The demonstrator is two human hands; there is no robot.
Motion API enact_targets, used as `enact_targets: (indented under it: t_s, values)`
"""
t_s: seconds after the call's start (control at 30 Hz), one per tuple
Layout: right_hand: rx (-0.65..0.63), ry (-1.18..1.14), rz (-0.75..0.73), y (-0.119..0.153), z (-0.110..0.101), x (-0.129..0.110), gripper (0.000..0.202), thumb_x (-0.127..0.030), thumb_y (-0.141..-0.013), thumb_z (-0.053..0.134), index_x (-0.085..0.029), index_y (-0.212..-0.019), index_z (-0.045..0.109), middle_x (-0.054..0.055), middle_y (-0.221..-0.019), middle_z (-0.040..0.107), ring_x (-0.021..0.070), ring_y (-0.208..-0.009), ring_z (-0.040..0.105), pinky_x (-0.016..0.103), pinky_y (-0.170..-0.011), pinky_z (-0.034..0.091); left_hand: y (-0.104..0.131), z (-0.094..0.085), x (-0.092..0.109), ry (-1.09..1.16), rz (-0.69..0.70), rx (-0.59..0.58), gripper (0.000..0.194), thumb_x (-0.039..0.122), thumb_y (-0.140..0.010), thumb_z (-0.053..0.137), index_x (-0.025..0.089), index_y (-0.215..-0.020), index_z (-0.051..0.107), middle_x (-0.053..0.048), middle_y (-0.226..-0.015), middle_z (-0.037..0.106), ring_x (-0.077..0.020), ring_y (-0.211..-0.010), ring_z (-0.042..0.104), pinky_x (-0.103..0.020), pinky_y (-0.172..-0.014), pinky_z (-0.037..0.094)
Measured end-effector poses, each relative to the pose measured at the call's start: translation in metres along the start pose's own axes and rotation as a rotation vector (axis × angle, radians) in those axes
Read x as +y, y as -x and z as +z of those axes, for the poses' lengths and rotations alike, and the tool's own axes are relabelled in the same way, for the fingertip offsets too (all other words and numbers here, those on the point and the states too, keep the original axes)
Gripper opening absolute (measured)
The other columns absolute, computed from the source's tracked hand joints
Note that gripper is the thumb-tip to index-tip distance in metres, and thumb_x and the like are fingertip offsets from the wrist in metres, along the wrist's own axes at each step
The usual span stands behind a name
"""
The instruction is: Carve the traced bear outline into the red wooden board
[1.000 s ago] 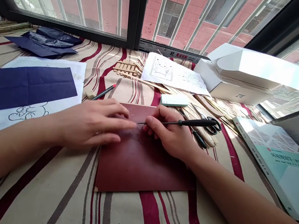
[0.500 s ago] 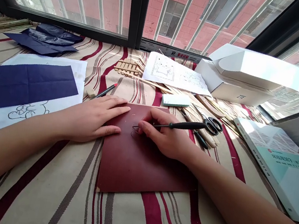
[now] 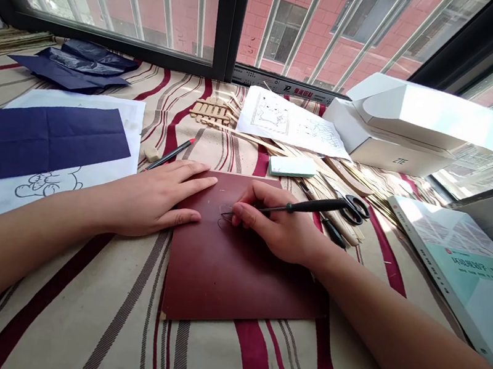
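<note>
A dark red board (image 3: 232,276) lies flat on the striped cloth in front of me, with thin curved lines scratched in its upper part. My left hand (image 3: 164,199) rests flat with fingers spread, its fingertips on the board's left edge. In my right hand (image 3: 276,220) is a carving tool (image 3: 318,206) with a black handle and a thin metal shaft, gripped like a pen. Its fine tip meets the board at the scratched lines, partly hidden by the fingers. Just beyond my left hand lie a dark pen (image 3: 170,155) with a red end and a small beige eraser (image 3: 151,153).
On the left, dark blue sheets (image 3: 42,140) cover part of a white drawing (image 3: 112,172). Behind the board are a pale green block (image 3: 292,167), black-handled scissors (image 3: 355,209), wooden strips and a printed sheet (image 3: 280,118). A white box (image 3: 396,152) and a book (image 3: 470,276) stand right.
The whole view has shifted slightly. The tool tip stays at the scratched lines with only a slight movement, and my left hand keeps its place on the board.
</note>
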State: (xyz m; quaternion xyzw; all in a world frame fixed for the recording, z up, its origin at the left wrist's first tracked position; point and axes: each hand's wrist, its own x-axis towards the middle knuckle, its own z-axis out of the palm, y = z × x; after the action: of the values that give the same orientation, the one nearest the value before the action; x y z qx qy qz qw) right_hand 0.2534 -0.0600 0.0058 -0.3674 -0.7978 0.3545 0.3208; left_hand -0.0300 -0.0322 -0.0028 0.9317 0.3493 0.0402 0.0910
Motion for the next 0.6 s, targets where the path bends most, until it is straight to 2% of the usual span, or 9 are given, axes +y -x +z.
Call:
enact_targets:
  t_s: [0.2,0.43,0.6]
  values:
    - [0.073,0.023,0.011,-0.0023,0.0024,0.0009,0.022,-0.028,-0.103,0.066,-0.022,-0.082,0.068,0.002,-0.079,0.075,0.0167,-0.074,0.063,0.03,-0.071,0.047,0.0002,-0.0005,0.0008,0.006,-0.011,-0.009,0.081,0.071,-0.112,0.031,0.017,-0.171,0.044,-0.023,-0.178,0.038,-0.0434,-0.165,0.034,-0.064,-0.133,0.034]
    - [-0.029,-0.005,-0.018,-0.0008,-0.0038,-0.0002,0.024,-0.029,-0.103,0.066,-0.021,-0.08,0.067,0.002,-0.081,0.076,0.0154,-0.071,0.062,0.03,-0.069,0.047,-0.0022,-0.0012,0.0026,0.014,-0.015,-0.015,0.086,0.075,-0.11,0.027,0.016,-0.171,0.045,-0.023,-0.178,0.039,-0.0438,-0.165,0.035,-0.063,-0.133,0.034]
    - [0.068,-0.038,0.046,-0.0035,0.0009,0.0006,0.026,-0.03,-0.104,0.065,-0.021,-0.08,0.067,0.001,-0.074,0.072,0.0153,-0.068,0.062,0.03,-0.066,0.046,-0.0007,-0.0006,0.0014,0.011,-0.001,-0.011,0.085,0.075,-0.111,0.027,0.018,-0.171,0.044,-0.022,-0.177,0.04,-0.0414,-0.165,0.036,-0.06,-0.134,0.035]
